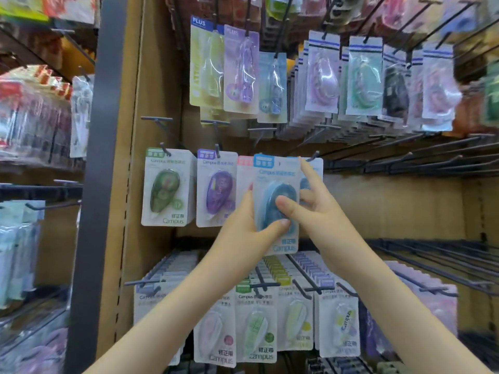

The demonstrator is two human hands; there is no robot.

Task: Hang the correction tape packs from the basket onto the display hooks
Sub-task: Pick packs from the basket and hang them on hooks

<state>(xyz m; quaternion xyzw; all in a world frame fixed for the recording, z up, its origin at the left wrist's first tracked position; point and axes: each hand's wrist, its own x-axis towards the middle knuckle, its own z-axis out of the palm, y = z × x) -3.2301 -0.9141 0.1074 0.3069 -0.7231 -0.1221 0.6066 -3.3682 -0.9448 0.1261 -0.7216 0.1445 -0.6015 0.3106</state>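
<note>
Pinching the blue correction tape pack (273, 182) between our left hand (243, 222) and right hand (314, 209) just beside the display hook (313, 156), we judge it light, stiff-carded, slick-blistered, best held by its edges.

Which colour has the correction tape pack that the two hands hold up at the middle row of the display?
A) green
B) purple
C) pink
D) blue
D: the blue pack is held between the left hand and the right hand, both thumbs on its front, while the green pack and the purple pack hang untouched to its left.
</note>
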